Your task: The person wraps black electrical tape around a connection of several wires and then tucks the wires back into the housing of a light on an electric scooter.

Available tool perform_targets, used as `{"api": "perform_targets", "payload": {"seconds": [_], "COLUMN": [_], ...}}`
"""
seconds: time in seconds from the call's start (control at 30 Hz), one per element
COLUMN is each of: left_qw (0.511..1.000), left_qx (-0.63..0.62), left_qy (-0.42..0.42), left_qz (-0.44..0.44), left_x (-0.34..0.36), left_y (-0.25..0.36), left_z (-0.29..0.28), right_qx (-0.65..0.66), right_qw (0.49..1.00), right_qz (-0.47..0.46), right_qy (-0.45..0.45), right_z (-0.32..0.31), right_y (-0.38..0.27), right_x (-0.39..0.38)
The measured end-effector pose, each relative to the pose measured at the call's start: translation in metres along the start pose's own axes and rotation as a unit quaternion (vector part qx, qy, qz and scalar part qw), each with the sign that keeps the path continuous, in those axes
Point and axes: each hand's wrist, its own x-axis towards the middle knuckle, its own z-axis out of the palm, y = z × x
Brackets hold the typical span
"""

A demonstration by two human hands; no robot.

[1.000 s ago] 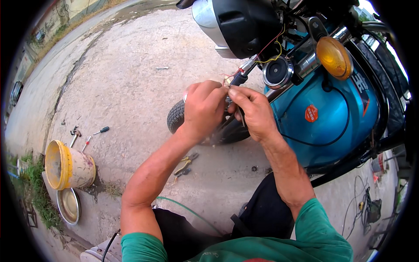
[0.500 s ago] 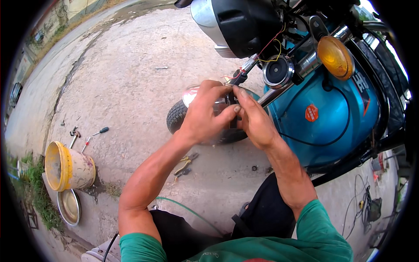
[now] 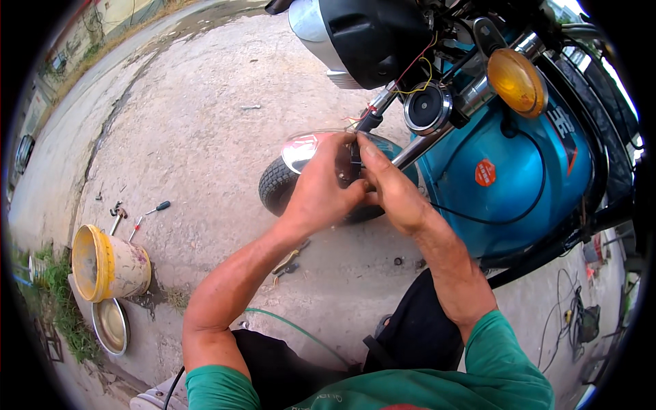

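The left hand [image 3: 320, 181] and the right hand [image 3: 403, 195] come together in front of the motorbike [image 3: 492, 201]. The fingers of both are bent, with their tips close together. A small dark part [image 3: 355, 154] shows between them, but I cannot tell if they grip it or a wire. The thin red wire [image 3: 415, 63] and yellow wire [image 3: 421, 87] hang just past the fingertips, by the round horn [image 3: 428, 108]. For small work like this, it is best to pinch softly, keep one hand still and not tug the wires.

Below is hard, rough, pale ground [image 3: 198, 150]. Pliers [image 3: 287, 264] lie partly behind the left arm. Farther to the left are a dirty yellow-rimmed bucket [image 3: 130, 266] on its side and a screwdriver [image 3: 161, 206]. A small wrench [image 3: 251, 106] lies past the front wheel [image 3: 275, 186]. Far away, there is an old wall [image 3: 89, 27] beside the road.
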Motion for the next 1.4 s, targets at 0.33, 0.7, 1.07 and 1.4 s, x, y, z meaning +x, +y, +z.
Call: {"api": "perform_targets", "payload": {"seconds": [0.33, 0.7, 1.07, 1.4], "left_qw": [0.95, 0.862, 0.895, 0.885], "left_qx": [-0.28, -0.45, -0.388, -0.393], "left_qy": [-0.097, -0.198, -0.135, -0.155], "left_qz": [-0.096, -0.127, -0.172, -0.198], "left_x": [0.003, 0.005, 0.007, 0.008], "left_y": [-0.012, -0.017, -0.023, -0.019], "left_z": [-0.027, -0.054, -0.067, -0.07], "right_qx": [0.042, 0.101, 0.271, 0.199], "right_qw": [0.988, 0.992, 0.96, 0.979], "right_qz": [-0.054, -0.075, -0.053, -0.052], "right_qy": [0.137, 0.014, -0.043, -0.004], "right_z": [-0.027, -0.031, -0.029, -0.017], "right_y": [0.033, 0.032, 0.029, 0.022], "right_x": [0.028, 0.028, 0.028, 0.018]}}
